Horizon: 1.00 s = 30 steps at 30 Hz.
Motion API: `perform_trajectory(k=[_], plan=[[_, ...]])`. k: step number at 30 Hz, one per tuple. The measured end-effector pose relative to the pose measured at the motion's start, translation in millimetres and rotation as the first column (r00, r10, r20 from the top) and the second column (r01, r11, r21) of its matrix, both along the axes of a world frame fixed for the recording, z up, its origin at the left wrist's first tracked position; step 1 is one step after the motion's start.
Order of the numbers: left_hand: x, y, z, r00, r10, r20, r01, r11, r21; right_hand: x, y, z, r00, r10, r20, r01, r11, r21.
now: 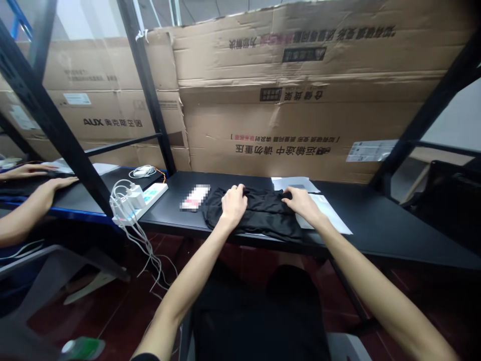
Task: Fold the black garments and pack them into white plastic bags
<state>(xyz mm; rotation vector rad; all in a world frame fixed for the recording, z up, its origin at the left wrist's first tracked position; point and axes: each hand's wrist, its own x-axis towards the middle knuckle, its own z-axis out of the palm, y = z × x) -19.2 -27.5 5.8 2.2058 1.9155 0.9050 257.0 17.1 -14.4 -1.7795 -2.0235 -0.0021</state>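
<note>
A black cloth [263, 213], perhaps a garment, lies bunched and partly flattened on the dark shelf top [379, 220]. My left hand [233, 206] rests on its left part, fingers curled and pinching the fabric near its far edge. At the cloth's right end, my right hand [302, 204] grips the far corner between thumb and fingers. Sheets of white paper [332, 215] lie under and beside the right forearm, partly covered by the cloth.
A blurred-out flat object [194, 198] lies left of the cloth. Farther left is a power strip [152, 198] with white chargers and dangling cables. Cardboard [315, 115] walls the back, between dark metal posts [148, 85]. Another person's hands [56, 185] are at the far left.
</note>
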Motion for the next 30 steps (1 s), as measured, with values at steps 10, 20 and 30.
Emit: perform_trajectory(k=[10, 20, 30], plan=[[-89.6, 20.5, 5.2, 0.977, 0.149, 0.155, -0.146, 0.989, -0.032, 2.2, 1.2, 3.1, 1.000, -0.026, -0.013, 0.026, 1.000, 0.006], [-106.4, 46.6, -2.2, 1.000, 0.025, 0.009, -0.025, 1.000, 0.004, 5.6, -6.9, 9.8, 0.999, -0.039, 0.029, 0.037, 0.996, 0.079], [-138.2, 18.9, 18.7, 0.992, -0.107, 0.066, 0.105, 0.994, 0.032, 15.9, -56.7, 40.2, 0.992, 0.031, -0.123, -0.019, 0.996, 0.091]])
